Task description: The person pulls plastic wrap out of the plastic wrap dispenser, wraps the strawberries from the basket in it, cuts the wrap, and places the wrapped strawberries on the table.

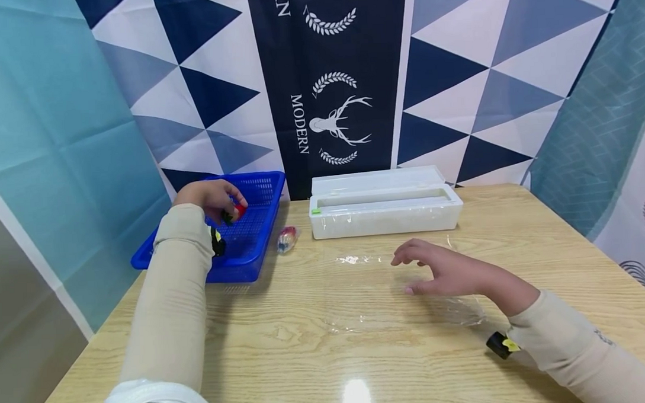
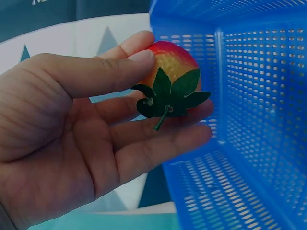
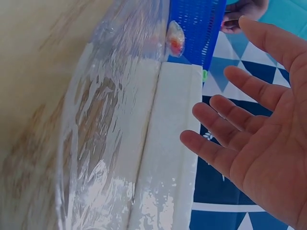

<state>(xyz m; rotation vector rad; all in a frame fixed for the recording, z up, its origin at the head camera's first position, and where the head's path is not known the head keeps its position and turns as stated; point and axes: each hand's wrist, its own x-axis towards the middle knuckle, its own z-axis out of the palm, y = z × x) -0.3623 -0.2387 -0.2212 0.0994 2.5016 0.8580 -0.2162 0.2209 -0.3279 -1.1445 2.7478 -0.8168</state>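
Note:
My left hand pinches a red and yellow strawberry between thumb and fingers, over the blue basket. Green leaves and a short stem on the strawberry face the palm in the left wrist view. Over the table, my right hand hovers with fingers spread and nothing in them. Below it a sheet of clear plastic film lies flat on the wood, glinting at its edges. A white film box with its lid raised stands behind the sheet.
Between basket and box sits a small red item wrapped in clear film. The wooden table meets a patterned curtain at the back. Small black devices are strapped at both wrists.

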